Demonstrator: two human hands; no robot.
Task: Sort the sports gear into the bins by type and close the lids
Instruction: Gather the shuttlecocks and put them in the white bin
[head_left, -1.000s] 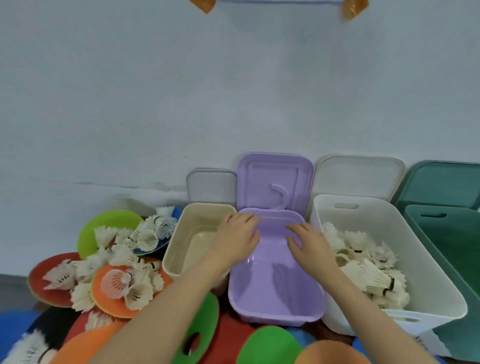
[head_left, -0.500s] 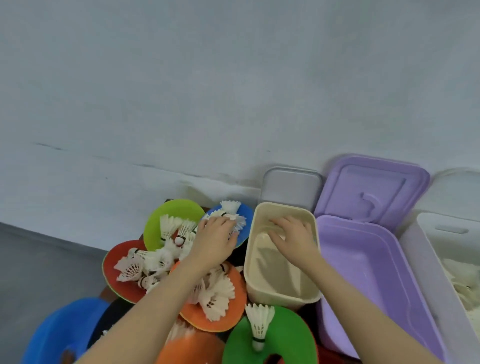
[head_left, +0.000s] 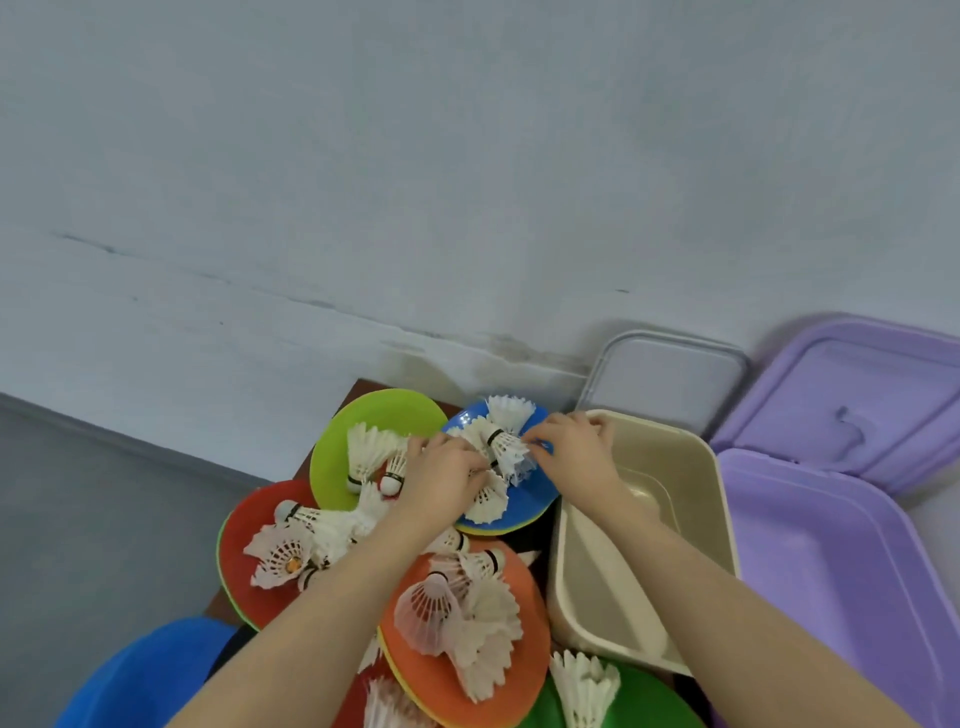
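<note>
So we're right in the gathering stage here, both hands down in the pile of shuttlecocks (head_left: 506, 449) that sit on the blue disc (head_left: 524, 501) next to the beige bin (head_left: 711, 499). Our left hand (head_left: 447, 475) has its fingers curled down over a clump of feathers near where the green disc (head_left: 384, 421) meets the blue one, and it looks like it's grabbing some, though we can't see the fingertips well enough to say how many it has. Our right hand (head_left: 571, 452) is pinching at the skirt of one shuttlecock, with its wrist hanging over the beige bin's corner. That bin looks empty and so does the purple bin (head_left: 831, 571) beside it, each with its lid off: the grey lid (head_left: 665, 379) and the purple lid (head_left: 852, 400) lean against the wall behind them. So sorting is far from done, we'd say. Loads more birdies are scattered on the red disc (head_left: 244, 571) and the orange disc (head_left: 524, 670), and one stands on the dark green disc (head_left: 649, 696) at the bottom. Next move probably calls for a gentle scoop so we don't crush feathers, then carrying the bunch to whichever bin takes shuttlecocks, and the discs need stacking after that. Everything sits on a low dark brown surface (head_left: 358, 389) shoved against a pale blue-grey wall (head_left: 467, 182), with grey floor (head_left: 78, 519) off to the left.
</note>
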